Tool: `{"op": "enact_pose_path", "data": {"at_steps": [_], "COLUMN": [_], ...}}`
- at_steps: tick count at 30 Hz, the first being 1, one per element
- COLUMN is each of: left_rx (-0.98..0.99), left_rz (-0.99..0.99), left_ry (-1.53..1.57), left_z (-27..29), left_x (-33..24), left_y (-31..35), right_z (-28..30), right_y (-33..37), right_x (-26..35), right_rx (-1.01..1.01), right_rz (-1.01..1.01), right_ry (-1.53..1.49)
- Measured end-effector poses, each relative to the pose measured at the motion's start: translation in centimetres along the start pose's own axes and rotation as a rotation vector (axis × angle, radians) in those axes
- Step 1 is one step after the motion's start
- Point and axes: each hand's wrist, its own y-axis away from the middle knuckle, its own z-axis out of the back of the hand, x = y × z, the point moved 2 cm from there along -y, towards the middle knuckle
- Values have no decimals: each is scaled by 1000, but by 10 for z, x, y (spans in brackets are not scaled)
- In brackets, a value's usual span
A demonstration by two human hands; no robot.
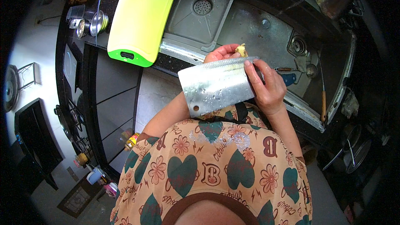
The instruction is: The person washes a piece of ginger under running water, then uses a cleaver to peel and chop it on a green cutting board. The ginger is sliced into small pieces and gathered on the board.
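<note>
My right hand (268,86) grips a wide cleaver (214,84) near its handle, one finger and the thumb lying on the blade. Water drops cover the steel, and its lower left corner has a round hole. Behind the blade, my left hand (223,53) is partly hidden. Between its fingertips sits a small knobbly pale-yellow piece of ginger (241,50), close to the blade's upper edge. Both hands are held in front of my body, at the front edge of the sink (231,21).
Left of the sink lies a yellow-green cutting board (143,16) with a handle slot. The right basin holds a ladle (311,71) and a wooden-handled utensil (323,104). Metal bowls (99,23) stand at the far left of the counter. Pans (354,154) are at the lower right.
</note>
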Motion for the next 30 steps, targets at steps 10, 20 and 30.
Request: {"op": "enact_pose_path", "data": {"at_steps": [10, 20, 30], "left_rx": [-53, -9, 98], "left_rz": [-36, -17, -73], "left_ry": [-168, 79, -63], "left_z": [-5, -18, -6], "left_x": [-4, -9, -3], "left_y": [12, 13, 10], "right_z": [-32, 6, 8], "right_y": [25, 11, -6], "right_x": [-52, -27, -9], "right_rx": [201, 39, -14], "right_rz": [-408, -271, -74], "right_ry": [150, 58, -170]}}
